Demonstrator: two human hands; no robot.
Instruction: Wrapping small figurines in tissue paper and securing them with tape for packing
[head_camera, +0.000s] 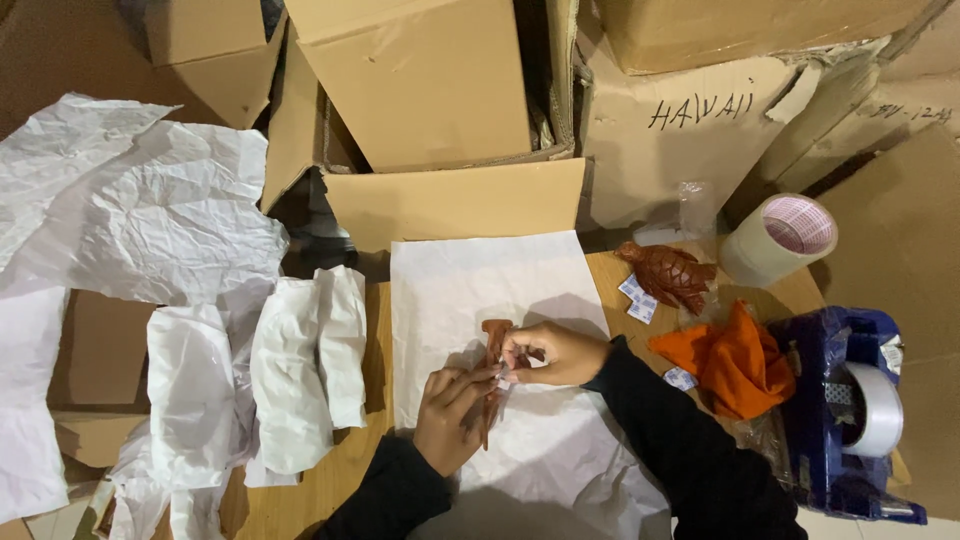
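Pinching a small white tag (507, 373) with right hand (545, 352) fingertips against the slim brown wooden carving (491, 380). Steadied underneath by left hand (452, 413), fingers closed along its shaft, over the white paper sheet (470, 280) mid-table. Best pressed flat, carving kept level. Wooden turtle (668, 272) and orange cloth (735, 362) toward the right edge, tape dispenser (845, 420) beyond.

Glossy wooden turtle (668, 272), crumpled matt paper (130, 215)

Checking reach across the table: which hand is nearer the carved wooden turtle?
Right. The right hand lies down-left of the carved wooden turtle; the left hand sits farther down-left, on the white paper.
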